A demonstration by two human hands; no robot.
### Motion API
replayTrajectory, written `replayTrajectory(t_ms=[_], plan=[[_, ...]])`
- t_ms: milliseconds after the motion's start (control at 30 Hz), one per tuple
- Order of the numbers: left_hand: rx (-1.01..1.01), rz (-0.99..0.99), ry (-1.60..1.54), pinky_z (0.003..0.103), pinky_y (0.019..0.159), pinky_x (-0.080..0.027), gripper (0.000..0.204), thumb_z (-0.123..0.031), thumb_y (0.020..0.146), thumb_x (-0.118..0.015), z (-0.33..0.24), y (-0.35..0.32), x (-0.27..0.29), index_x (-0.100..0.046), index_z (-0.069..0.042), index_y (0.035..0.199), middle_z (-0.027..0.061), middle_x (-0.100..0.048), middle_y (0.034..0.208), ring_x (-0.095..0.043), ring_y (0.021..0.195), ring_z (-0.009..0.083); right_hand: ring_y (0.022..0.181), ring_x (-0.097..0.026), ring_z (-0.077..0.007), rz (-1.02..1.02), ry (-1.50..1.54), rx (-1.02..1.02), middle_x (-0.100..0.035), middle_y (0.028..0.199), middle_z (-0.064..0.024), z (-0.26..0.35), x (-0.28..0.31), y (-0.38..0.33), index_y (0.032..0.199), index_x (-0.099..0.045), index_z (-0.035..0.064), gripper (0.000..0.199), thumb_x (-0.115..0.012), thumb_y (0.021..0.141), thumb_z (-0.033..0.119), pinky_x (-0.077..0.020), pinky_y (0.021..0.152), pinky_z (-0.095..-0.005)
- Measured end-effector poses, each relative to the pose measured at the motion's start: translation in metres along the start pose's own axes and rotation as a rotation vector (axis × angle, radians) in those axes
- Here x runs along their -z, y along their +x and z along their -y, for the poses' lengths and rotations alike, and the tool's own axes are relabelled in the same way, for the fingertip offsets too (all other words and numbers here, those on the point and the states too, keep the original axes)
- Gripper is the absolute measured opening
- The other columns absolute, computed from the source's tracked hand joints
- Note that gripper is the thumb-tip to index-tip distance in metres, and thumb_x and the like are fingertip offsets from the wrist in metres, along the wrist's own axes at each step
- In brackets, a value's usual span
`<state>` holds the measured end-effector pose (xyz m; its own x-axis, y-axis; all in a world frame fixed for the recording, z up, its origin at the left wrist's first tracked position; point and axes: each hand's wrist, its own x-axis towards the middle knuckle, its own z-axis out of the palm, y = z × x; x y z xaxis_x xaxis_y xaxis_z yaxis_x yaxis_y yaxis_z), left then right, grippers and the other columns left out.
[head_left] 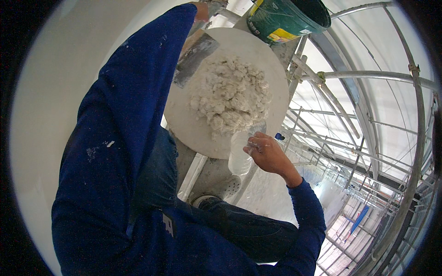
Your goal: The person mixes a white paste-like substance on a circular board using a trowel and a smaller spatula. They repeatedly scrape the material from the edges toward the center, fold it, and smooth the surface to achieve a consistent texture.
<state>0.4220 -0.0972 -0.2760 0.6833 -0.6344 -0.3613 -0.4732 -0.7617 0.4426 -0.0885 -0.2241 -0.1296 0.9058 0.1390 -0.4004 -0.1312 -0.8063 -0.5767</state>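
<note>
Bare rim of the round board [184, 120] around the plaster heap [230, 94] gives you passage on its near and left sides. The trowel blade [195, 57] blocks the upper left, the green bucket [285, 17] the far edge. Scaffold tubes [368, 76] crowd your right hand [267, 154] and its clear bottle [240, 154].

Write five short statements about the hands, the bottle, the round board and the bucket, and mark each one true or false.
1. The right hand holds a clear plastic bottle at the edge of the round board. True.
2. The round board is bare. False: a lumpy white heap of plaster lies on it.
3. The bucket is green. True.
4. A flat trowel blade rests on the board's left part. True.
5. The left hand grips the bottle. False: it is up at the top edge, by the trowel's handle end.
</note>
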Motion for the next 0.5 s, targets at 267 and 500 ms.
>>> replayTrajectory(t_ms=[267,500], plan=[[0.035,-0.019,-0.035,0.037,0.065,-0.055,0.046,-0.035,0.076,-0.066,-0.018,-0.008,-0.004,-0.069,0.005,0.098,0.0169,-0.070,0.086,-0.069,0.072,0.0250,0.076,-0.057,-0.0346,-0.110,-0.006,-0.031,-0.055,0.082,-0.0169,-0.008,0.006,-0.013,0.085,-0.063,-0.0025,0.016,-0.063,0.083,0.013,-0.0453,0.068,-0.0434],[-0.040,0.005,0.031,0.037,0.063,-0.055,0.042,-0.033,0.071,-0.069,0.004,0.012,-0.006,-0.071,0.002,0.095,0.0161,-0.070,0.082,-0.069,0.070,0.0250,0.076,-0.057,-0.0339,-0.131,-0.076,-0.075,-0.053,0.081,-0.0166,-0.021,0.013,-0.028,0.085,-0.062,-0.0034,0.017,-0.064,0.083,0.013,-0.0454,0.068,-0.0435]])
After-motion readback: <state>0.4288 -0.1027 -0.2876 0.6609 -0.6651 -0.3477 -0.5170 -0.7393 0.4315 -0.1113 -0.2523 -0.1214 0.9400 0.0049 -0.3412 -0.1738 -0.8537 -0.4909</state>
